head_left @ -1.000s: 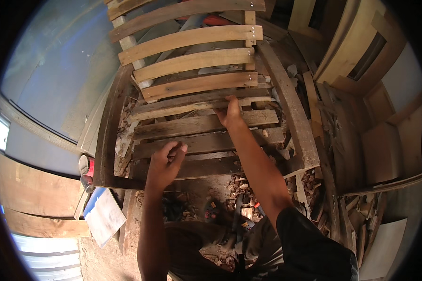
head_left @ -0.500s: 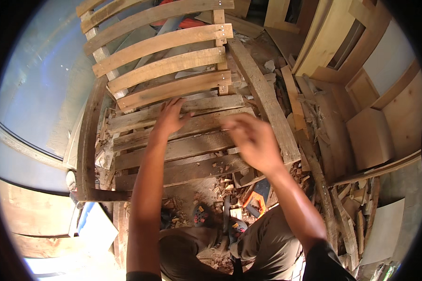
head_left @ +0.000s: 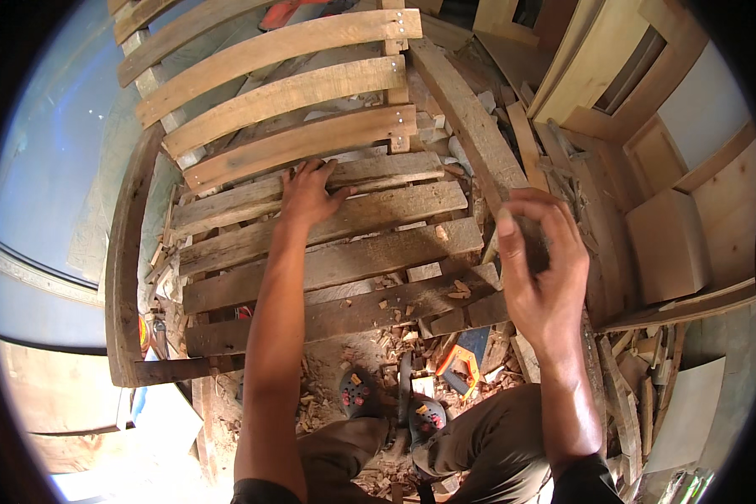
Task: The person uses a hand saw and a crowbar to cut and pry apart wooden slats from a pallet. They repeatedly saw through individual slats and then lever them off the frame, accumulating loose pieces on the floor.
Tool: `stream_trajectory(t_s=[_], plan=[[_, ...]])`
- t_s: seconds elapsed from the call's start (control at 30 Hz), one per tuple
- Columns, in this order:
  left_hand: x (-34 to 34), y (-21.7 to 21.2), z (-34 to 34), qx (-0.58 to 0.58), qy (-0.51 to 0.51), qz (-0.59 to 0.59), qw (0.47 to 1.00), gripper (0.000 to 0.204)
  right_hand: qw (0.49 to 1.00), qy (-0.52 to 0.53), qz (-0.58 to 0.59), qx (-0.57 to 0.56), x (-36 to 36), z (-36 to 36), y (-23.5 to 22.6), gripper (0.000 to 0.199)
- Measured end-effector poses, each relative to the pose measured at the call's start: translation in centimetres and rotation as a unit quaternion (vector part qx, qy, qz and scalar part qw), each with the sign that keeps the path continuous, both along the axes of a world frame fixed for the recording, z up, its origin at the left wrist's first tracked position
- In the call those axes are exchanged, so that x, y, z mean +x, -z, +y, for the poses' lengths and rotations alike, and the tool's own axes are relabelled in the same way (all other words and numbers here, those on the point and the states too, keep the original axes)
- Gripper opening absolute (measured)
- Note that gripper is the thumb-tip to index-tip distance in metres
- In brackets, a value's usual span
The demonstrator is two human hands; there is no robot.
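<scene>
A slatted wooden chair frame stands before me, with curved backrest slats [head_left: 286, 88] and rough seat slats [head_left: 336, 260]. My left hand [head_left: 307, 197] lies palm down on the rearmost seat slats, fingers spread, just below the backrest. My right hand [head_left: 550, 281] is raised over the front end of the right armrest [head_left: 470, 126]. Its fingers are curved, with a gap between them and the thumb, and nothing shows in it; whether it touches the armrest I cannot tell. The left armrest [head_left: 130, 244] stands apart from both hands. Small wood chips lie on the front slats.
An orange-handled saw [head_left: 459, 370] lies among wood chips by my feet. Wooden panels and a cabinet-like piece [head_left: 659, 244] stand at the right, beside scrap boards [head_left: 617, 395]. A bluish, shiny panel [head_left: 55, 176] rises at the left.
My right hand has swung right, from over the seat slats to the armrest's front end. The left hand stays on the rear slats. My view has shifted, so the chair sits slightly further left.
</scene>
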State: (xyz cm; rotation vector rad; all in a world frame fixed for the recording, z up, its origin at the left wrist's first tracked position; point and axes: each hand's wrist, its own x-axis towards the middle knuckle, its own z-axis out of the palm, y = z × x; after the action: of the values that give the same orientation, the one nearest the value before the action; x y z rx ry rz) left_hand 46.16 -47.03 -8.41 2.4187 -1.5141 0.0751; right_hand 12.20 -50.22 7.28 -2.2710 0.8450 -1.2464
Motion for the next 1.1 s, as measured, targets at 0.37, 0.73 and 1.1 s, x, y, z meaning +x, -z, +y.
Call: stream_trajectory(t_s=[0.37, 0.73, 1.1], plan=[[-0.9, -0.5, -2.1, -0.005, -0.011, 0.069, 0.998, 0.077, 0.995, -0.029, -0.067, 0.061, -1.0, -0.6, 0.6, 0.025], [0.2, 0.1, -2.0, 0.058, -0.047, 0.073, 0.995, 0.093, 0.903, -0.135, -0.24, 0.329, -3.8, -3.0, 0.6, 0.018], [-0.9, -0.5, -3.6, 0.081, -0.043, 0.102, 0.991, 0.094, 0.962, -0.061, 0.074, 0.256, 4.1, -20.0, 17.1, 0.045]])
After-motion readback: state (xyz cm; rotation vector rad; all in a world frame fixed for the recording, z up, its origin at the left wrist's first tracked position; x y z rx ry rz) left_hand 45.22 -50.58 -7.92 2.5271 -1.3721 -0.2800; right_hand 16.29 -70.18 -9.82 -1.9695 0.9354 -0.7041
